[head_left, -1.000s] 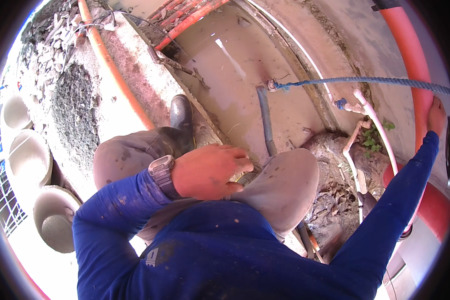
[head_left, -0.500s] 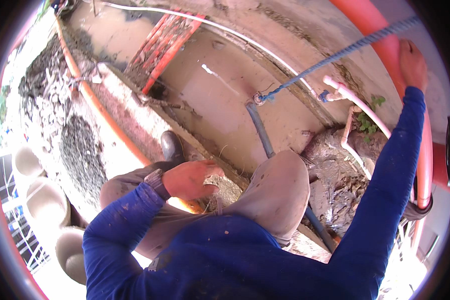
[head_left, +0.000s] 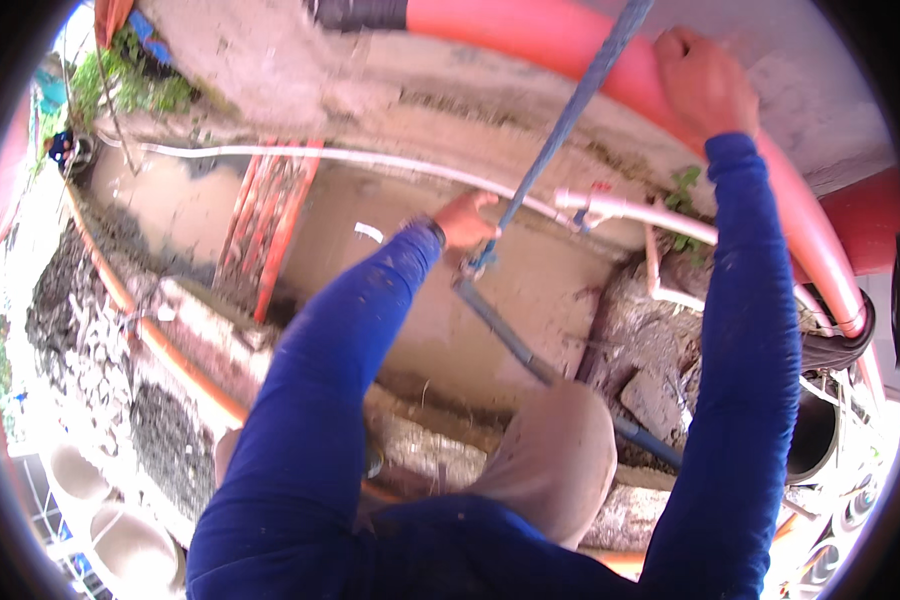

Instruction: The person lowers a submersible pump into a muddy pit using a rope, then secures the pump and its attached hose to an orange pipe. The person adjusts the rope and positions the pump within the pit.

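My left hand (head_left: 465, 220) reaches out over the muddy water (head_left: 410, 310) with its fingers apart. Its fingertips are right beside a taut blue rope (head_left: 560, 130); whether they touch is unclear. The rope's lower end is knotted at the tip of a dark grey pipe (head_left: 510, 343), which slants out of the water toward my knee. At the upper right, my right hand (head_left: 707, 85) leans on a thick orange-red pipe (head_left: 550, 35), fingers curled over it and partly hidden.
A thin white pipe (head_left: 370, 158) runs along the trench's far side, near a pink-white pipe (head_left: 635, 210). Orange slats (head_left: 280, 220) cross the trench at left. Rubble (head_left: 95, 340), a long orange hose (head_left: 185, 365) and concrete rings (head_left: 135, 550) lie left. Wet mud and stones (head_left: 655, 370) sit at right.
My left hand has gone from above my lap out to the rope. The view has shifted, showing more of the far side. My right hand stays on the thick pipe.
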Demonstrator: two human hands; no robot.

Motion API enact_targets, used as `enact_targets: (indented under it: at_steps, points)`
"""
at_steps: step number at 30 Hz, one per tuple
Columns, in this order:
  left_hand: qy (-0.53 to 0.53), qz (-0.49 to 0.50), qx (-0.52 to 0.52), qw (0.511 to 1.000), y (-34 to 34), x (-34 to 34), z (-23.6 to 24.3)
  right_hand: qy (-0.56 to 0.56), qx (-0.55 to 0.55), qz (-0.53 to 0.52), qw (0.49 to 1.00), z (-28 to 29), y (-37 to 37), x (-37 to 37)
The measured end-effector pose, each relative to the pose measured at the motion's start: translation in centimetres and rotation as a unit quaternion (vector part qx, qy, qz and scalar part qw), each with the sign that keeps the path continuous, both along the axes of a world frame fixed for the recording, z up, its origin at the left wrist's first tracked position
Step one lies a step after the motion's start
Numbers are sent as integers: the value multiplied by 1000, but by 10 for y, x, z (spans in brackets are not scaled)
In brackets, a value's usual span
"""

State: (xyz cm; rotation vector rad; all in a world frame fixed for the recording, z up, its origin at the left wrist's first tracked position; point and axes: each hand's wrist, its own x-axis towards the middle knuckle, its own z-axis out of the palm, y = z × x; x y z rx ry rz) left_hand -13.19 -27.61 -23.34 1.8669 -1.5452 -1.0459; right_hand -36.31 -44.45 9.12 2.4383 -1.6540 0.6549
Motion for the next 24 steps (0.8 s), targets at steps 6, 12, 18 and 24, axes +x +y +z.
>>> enact_targets:
  at_steps: [6,12,18,24]
  points:
    - [28,-9,-106,994,-89,-54,-18,-25,-43,-15,999,15,15,0]
    - [320,-84,-18,943,-97,-32,-51,-5,-62,-12,998,-1,0,5]
    - [201,-46,-49,977,-56,35,-26,-7,-25,-15,1000,-1,-11,-3]
    - [105,173,-169,965,-2,99,-5,3,-25,-31,999,-3,-14,1]
